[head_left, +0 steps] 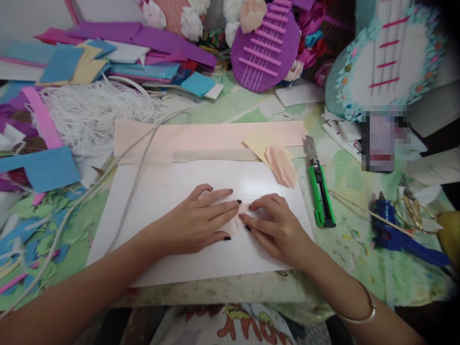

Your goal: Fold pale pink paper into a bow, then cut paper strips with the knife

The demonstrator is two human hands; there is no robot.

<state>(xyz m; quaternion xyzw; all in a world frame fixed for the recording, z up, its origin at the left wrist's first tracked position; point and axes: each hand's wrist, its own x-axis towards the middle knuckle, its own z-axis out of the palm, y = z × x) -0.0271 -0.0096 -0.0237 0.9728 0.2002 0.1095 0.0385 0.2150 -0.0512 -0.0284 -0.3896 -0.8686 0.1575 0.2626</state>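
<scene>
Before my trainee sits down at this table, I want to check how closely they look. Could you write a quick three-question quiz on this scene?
1. Where are the left hand and right hand?
A) At the tangled string
B) Over the white sheet
C) At the purple instrument

2. True or false: the green cutter lies with its blade out.

3. What colour is the glue gun to the right of the cutter?

Key: 1. B; 2. True; 3. Blue.

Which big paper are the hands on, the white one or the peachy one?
The white sheet, under the left hand and right hand. The peach strip lies farther away, untouched by either.
</scene>
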